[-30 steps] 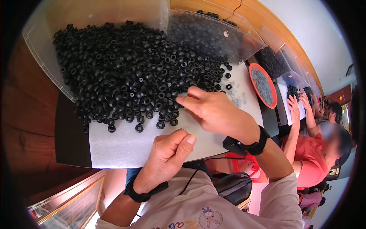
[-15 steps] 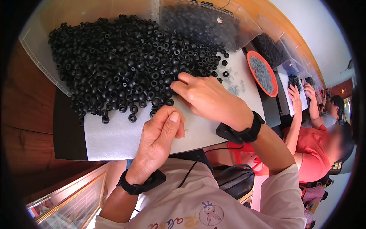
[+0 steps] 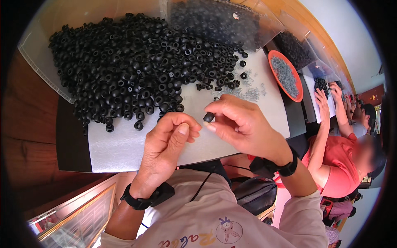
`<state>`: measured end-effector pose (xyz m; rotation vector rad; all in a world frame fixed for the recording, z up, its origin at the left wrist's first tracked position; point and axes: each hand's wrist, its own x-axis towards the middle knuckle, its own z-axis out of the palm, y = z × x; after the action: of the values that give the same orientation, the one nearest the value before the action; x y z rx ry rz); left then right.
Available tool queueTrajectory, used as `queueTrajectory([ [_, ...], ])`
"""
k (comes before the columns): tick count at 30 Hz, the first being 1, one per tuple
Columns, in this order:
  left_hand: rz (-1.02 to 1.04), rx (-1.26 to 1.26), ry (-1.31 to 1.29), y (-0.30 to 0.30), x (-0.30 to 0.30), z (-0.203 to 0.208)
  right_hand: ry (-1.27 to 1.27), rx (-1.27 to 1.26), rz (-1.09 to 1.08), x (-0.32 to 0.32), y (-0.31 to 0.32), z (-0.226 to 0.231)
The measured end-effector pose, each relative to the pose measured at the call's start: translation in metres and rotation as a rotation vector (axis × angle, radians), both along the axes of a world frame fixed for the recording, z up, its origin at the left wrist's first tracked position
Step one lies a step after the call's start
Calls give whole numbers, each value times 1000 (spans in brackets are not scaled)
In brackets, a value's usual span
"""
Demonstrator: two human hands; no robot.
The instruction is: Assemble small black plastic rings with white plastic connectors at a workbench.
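Observation:
Between the thumb and forefinger of my right hand (image 3: 242, 124) is a small black plastic piece (image 3: 209, 117), held over the white sheet (image 3: 124, 149). My left hand (image 3: 167, 142) is beside it, fingers curled with the thumb pressed against the forefinger. Whatever it may hold is hidden. The two hands are close together but apart. Just beyond them spreads a large heap of round, hollow black plastic pieces (image 3: 124, 70). Some smaller black pieces (image 3: 209, 86) and scattered tiny, greyish, spring-like bits (image 3: 248, 93) lie beyond my right hand.
An orange bowl (image 3: 300, 96) full of the tiny grey bits stands to the right. Behind the heap is a clear plastic bin (image 3: 264, 25) with more black pieces. Another person (image 3: 331, 165) works at the right, hands by a smaller black pile (image 3: 320, 84). Dark wood (image 3: 33, 136) borders the left.
My right hand has come back from the heap toward me, now pinching a black piece. My left hand has shifted slightly left and stays closed.

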<state>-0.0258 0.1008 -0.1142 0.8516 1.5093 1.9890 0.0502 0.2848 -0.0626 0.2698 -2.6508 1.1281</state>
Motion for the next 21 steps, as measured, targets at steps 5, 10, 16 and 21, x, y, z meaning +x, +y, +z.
queueTrajectory([
  [5, -68, 6, -190, -4, -4, 1, 47, -122, -18, -1, -17, -3],
  [10, -85, -11, -259, -5, -4, 6, 176, -141, 8, -4, -26, -17],
  [16, -116, -26, -176, -7, -5, 0, 217, 146, -17, 1, -23, -20],
  [21, -74, 8, -165, -8, -2, 0, 175, 214, -3, 4, -28, -13],
])
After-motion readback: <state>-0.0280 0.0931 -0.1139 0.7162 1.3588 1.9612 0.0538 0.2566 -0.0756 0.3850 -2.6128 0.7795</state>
